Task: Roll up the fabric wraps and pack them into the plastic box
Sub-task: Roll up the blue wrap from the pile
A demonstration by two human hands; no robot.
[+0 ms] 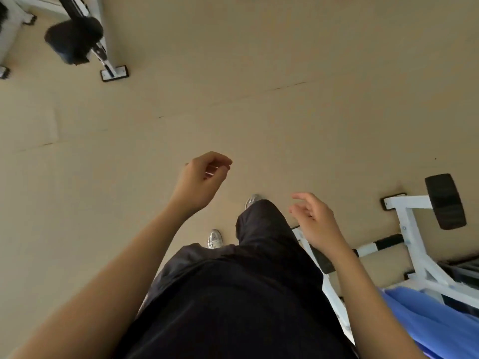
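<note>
Black trousers filled the near view above a smooth beige floor.
Left hand hung with fingers loosely curled, right hand with fingers half open; neither held anything.

Broad stretch of beige floor ahead and to the left: passage for either hand. In the far left corner, 1 white machine frame with a black padded roller, well apart from the left hand. To the right, near the right hand, 1 white bench frame bearing a black pad, with rails passing under the right forearm. Low right, blue fabric against that frame. Directly below, between the 2 forearms, legs in dark trousers and 2 pale shoes on the floor.
</note>
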